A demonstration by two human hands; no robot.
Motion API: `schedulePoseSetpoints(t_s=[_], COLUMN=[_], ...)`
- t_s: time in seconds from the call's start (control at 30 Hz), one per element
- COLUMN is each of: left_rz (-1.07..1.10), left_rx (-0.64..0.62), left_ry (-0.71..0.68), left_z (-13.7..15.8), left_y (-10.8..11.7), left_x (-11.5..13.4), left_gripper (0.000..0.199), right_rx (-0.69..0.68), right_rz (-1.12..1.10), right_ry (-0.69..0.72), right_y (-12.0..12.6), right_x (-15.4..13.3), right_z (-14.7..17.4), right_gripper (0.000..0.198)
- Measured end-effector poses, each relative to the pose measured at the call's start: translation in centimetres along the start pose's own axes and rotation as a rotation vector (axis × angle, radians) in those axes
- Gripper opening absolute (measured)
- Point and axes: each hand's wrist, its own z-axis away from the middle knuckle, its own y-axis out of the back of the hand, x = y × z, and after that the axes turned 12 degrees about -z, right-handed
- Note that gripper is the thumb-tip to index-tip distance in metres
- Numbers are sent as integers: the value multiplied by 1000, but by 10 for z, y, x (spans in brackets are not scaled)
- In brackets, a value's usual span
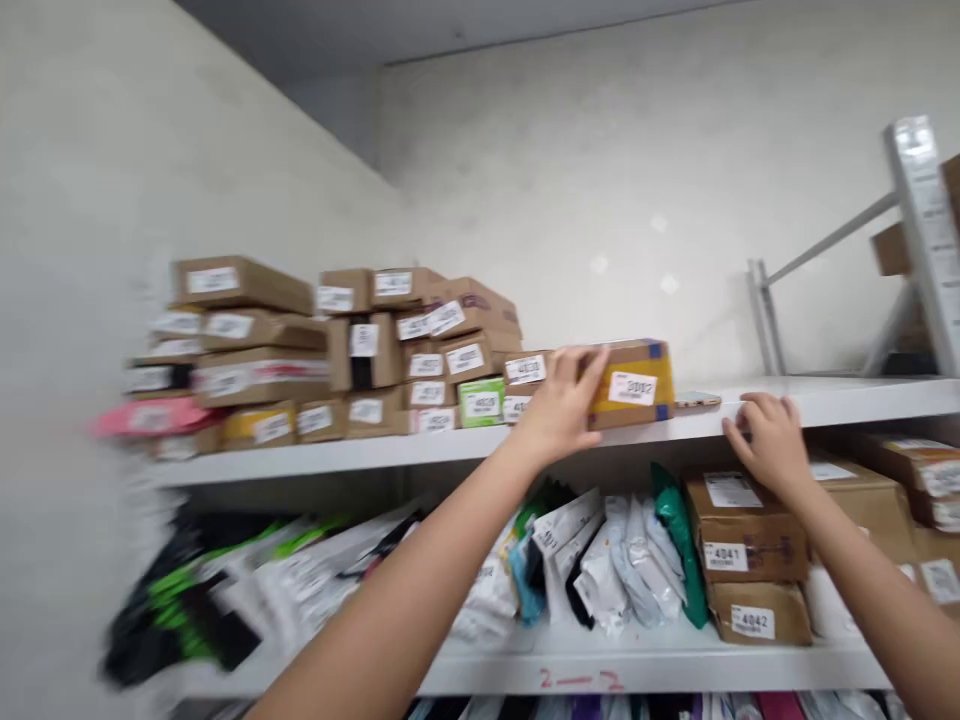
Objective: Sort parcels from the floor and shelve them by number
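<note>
Placement of a small parcel on the upper shelf. The left hand gripped the brown box at its left end, thumb over the top edge and fingers curled around the near face; the box rested on the shelf board, just right of the stacked cartons and apart from them by a narrow gap. The right hand lay with loosely bent fingers on the shelf's front lip, pinching nothing, near a thin flat item lying just beside the box.

The step in hand appeared to be the seating or sliding of the box along the shelf. The next move would call for a steady sideways push or a clean lift, keeping the base flat on the board.

The box's long axis ran parallel to the shelf edge, left to right; its labelled face pointed outward toward the viewer. Below, soft mailers and numbered cartons filled the lower shelf.
</note>
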Motion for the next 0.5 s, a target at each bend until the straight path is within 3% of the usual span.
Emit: schedulePoseSetpoints(t_s=[0.13, 0.27, 0.33, 0.4, 0.5], left_rz=[79, 155, 115, 51, -4], left_rx=[-230, -349, -399, -371, -105], left_ry=[75, 72, 70, 93, 245], left_z=[-25, -35, -34, -26, -1], left_y=[-5, -22, -25, -25, -19], left_x=[1, -10, -10, -7, -11], left_gripper=[117, 120, 112, 93, 61], right_rx=[38, 64, 71, 64, 46], right_rz=[-12, -44, -35, -26, -11], right_ry=[68, 64, 65, 50, 28], right_y=[0, 0, 2, 4, 6], right_x=[9, 11, 9, 7, 7], right_z=[4, 4, 4, 3, 2], right_gripper=[27, 27, 26, 25, 22])
